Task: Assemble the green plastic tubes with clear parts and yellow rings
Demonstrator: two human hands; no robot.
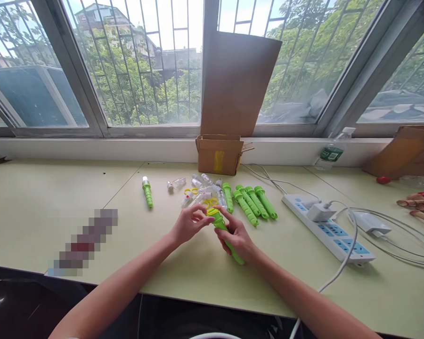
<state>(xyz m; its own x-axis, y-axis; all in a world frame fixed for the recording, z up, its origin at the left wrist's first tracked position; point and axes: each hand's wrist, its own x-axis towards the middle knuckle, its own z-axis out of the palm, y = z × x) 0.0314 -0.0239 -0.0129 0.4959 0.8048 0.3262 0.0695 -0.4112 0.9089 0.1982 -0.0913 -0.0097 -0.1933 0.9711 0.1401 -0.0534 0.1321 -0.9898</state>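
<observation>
My right hand (pixel 236 235) is wrapped round a green ribbed plastic tube (pixel 237 255), which slants down toward the table's front edge. At the tube's upper end sits a yellow ring (pixel 213 212), pinched between the thumb and fingers of my left hand (pixel 191 224). Just beyond my hands lie loose yellow rings (pixel 191 191) among several clear plastic bottle-like pieces (pixel 197 200). Several more green tubes (pixel 246 207) rest to the right of that pile. Farther left, one green tube with a clear, white-tipped top (pixel 147 192) lies by itself.
A small cardboard box (pixel 219 155) stands at the back against the sill. On the right are a white power strip (pixel 327 228) with cables, a charger (pixel 369 222), a water bottle (pixel 334 149) and wooden pieces (pixel 419 203). A blurred patch (pixel 85 245) covers something at left.
</observation>
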